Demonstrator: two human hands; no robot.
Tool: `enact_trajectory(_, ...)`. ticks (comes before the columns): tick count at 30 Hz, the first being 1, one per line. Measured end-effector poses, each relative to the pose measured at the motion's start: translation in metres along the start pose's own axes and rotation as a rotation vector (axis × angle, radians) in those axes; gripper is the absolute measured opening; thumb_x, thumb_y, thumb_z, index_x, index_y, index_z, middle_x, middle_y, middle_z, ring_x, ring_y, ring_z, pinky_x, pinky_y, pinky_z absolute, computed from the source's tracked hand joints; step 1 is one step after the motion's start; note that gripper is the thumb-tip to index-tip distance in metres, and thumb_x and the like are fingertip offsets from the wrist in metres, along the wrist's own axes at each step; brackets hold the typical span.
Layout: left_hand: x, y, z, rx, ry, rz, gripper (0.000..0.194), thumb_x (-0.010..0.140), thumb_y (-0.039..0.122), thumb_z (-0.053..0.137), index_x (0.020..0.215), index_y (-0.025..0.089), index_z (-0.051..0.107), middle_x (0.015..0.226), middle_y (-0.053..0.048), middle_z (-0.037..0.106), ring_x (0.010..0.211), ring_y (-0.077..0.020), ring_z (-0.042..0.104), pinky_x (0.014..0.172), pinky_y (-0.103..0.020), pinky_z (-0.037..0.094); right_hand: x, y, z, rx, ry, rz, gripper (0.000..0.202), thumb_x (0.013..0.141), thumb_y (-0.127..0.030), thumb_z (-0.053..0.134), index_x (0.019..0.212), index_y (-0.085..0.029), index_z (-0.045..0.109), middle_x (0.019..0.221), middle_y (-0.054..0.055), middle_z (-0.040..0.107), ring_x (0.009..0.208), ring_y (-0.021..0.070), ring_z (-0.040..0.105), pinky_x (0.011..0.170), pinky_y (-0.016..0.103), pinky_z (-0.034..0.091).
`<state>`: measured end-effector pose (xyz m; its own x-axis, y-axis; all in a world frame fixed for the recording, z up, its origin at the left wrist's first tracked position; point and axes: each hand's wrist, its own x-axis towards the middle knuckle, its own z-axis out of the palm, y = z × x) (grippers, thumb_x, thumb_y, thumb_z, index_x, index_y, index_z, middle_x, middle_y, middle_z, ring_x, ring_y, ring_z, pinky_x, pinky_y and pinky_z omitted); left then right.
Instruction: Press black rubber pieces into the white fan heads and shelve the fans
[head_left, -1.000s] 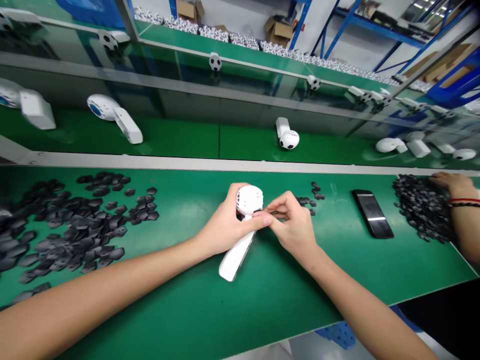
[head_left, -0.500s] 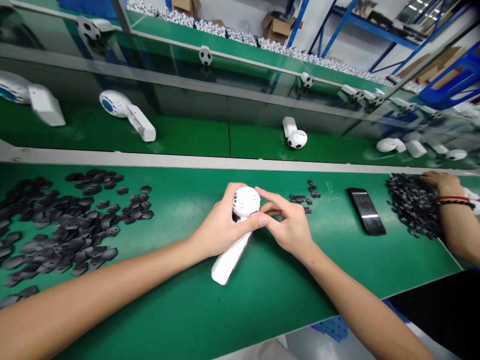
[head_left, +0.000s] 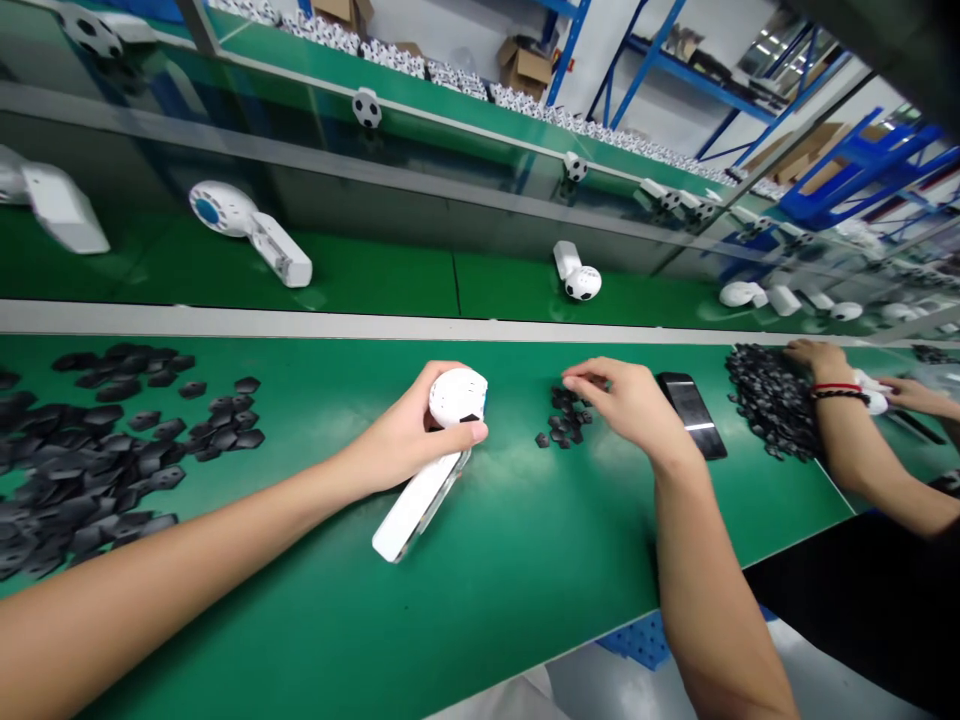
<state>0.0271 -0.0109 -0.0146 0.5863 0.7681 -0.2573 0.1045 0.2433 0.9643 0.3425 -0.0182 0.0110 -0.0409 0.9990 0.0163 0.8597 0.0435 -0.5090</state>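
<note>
My left hand (head_left: 409, 430) is wrapped round the neck of a white handheld device (head_left: 457, 397) with a round, football-patterned head. Its long white handle points down to the left, and a black patch shows on the head near my thumb. To the right, my right hand (head_left: 630, 405) has thumb and fingertips drawn together at the back of a small cluster of black pieces (head_left: 566, 425). Whether a piece is between those fingertips cannot be made out.
Larger black pieces (head_left: 90, 455) lie spread at the left. A phone (head_left: 694, 415) lies right of my right hand. Beyond it, a co-worker's hand (head_left: 817, 355) touches a dark heap (head_left: 772, 400). Behind a white rail (head_left: 337, 323), similar white devices (head_left: 281, 250) rest on a green belt (head_left: 375, 270).
My right hand has left the device and moved right to the small black pieces. My left hand keeps hold of the device, its head now turned to show a black patch. The view has shifted.
</note>
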Motion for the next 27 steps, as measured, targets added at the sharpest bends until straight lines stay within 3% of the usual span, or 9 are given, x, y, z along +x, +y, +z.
enact_trajectory(3, -0.001, 0.001, -0.001, 0.011, -0.011, -0.009, 0.065, 0.09, 0.049, 0.079, 0.139, 0.031, 0.04, 0.102, 0.0, 0.061, 0.076, -0.0158, 0.066, 0.068, -0.031, 0.056, 0.001, 0.007, 0.0, -0.112, -0.077, 0.083, 0.023, 0.094, -0.047, 0.072, 0.098, -0.026, 0.08, 0.097, 0.001, 0.077, 0.082, 0.0199, 0.066, 0.071, 0.034, 0.047)
enact_trajectory(6, -0.001, 0.001, 0.0, -0.021, -0.011, -0.01, 0.065, 0.09, 0.048, 0.08, 0.139, 0.031, 0.04, 0.102, 0.0, 0.061, 0.076, -0.0158, 0.067, 0.068, -0.031, 0.058, 0.003, 0.002, 0.01, -0.127, -0.063, 0.106, 0.027, 0.09, -0.05, 0.076, 0.095, -0.025, 0.08, 0.097, 0.002, 0.077, 0.081, 0.0195, 0.066, 0.072, 0.034, 0.047)
enact_trajectory(10, -0.001, -0.001, 0.002, -0.126, -0.006, -0.026, 0.066, 0.089, 0.051, 0.08, 0.138, 0.033, 0.04, 0.098, 0.0, 0.062, 0.067, -0.017, 0.068, 0.061, -0.034, 0.06, 0.006, -0.003, 0.017, -0.139, -0.047, 0.14, 0.018, 0.09, -0.038, 0.072, 0.088, -0.022, 0.08, 0.088, 0.002, 0.077, 0.079, 0.02, 0.069, 0.074, 0.034, 0.049)
enact_trajectory(13, -0.001, -0.003, 0.004, -0.258, 0.042, -0.075, 0.053, 0.096, 0.066, 0.063, 0.131, 0.031, 0.045, 0.086, -0.001, 0.064, 0.059, -0.0192, 0.065, 0.054, -0.035, 0.057, 0.005, -0.01, 0.016, -0.084, 0.039, 0.156, 0.014, 0.087, -0.028, 0.069, 0.085, -0.02, 0.08, 0.082, 0.003, 0.077, 0.08, 0.0218, 0.073, 0.078, 0.035, 0.053)
enact_trajectory(16, -0.001, -0.002, 0.005, -0.323, 0.101, -0.053, 0.049, 0.099, 0.07, 0.054, 0.122, 0.026, 0.049, 0.079, -0.003, 0.065, 0.062, -0.0202, 0.066, 0.056, -0.033, 0.056, -0.003, -0.033, 0.018, 0.314, 0.098, 0.169, 0.018, 0.088, -0.035, 0.075, 0.09, -0.017, 0.077, 0.083, 0.007, 0.079, 0.08, 0.0237, 0.078, 0.078, 0.034, 0.061)
enact_trajectory(20, -0.012, 0.01, 0.01, -0.342, 0.133, 0.107, 0.046, 0.102, 0.06, 0.059, 0.133, 0.028, 0.046, 0.098, -0.003, 0.065, 0.078, -0.0194, 0.07, 0.073, -0.035, 0.06, -0.025, -0.079, 0.029, 0.874, -0.104, 0.106, 0.03, 0.087, -0.043, 0.083, 0.093, -0.017, 0.07, 0.087, 0.01, 0.081, 0.082, 0.0244, 0.081, 0.072, 0.03, 0.066)
enact_trajectory(23, -0.024, 0.019, 0.013, -0.095, 0.178, 0.293, 0.05, 0.104, 0.054, 0.058, 0.145, 0.029, 0.043, 0.117, -0.006, 0.061, 0.091, -0.0185, 0.065, 0.083, -0.035, 0.058, -0.039, -0.104, 0.038, 1.051, -0.153, 0.045, 0.025, 0.091, -0.039, 0.082, 0.092, -0.018, 0.068, 0.087, 0.008, 0.081, 0.079, 0.0218, 0.081, 0.071, 0.029, 0.067)
enact_trajectory(27, -0.034, 0.022, 0.012, 0.355, 0.227, 0.52, 0.056, 0.106, 0.043, 0.057, 0.156, 0.029, 0.035, 0.13, -0.01, 0.055, 0.106, -0.0216, 0.059, 0.093, -0.036, 0.051, -0.048, -0.115, 0.045, 1.132, -0.1, -0.002, 0.018, 0.094, -0.034, 0.08, 0.093, -0.019, 0.069, 0.083, 0.003, 0.08, 0.075, 0.017, 0.08, 0.071, 0.025, 0.067)
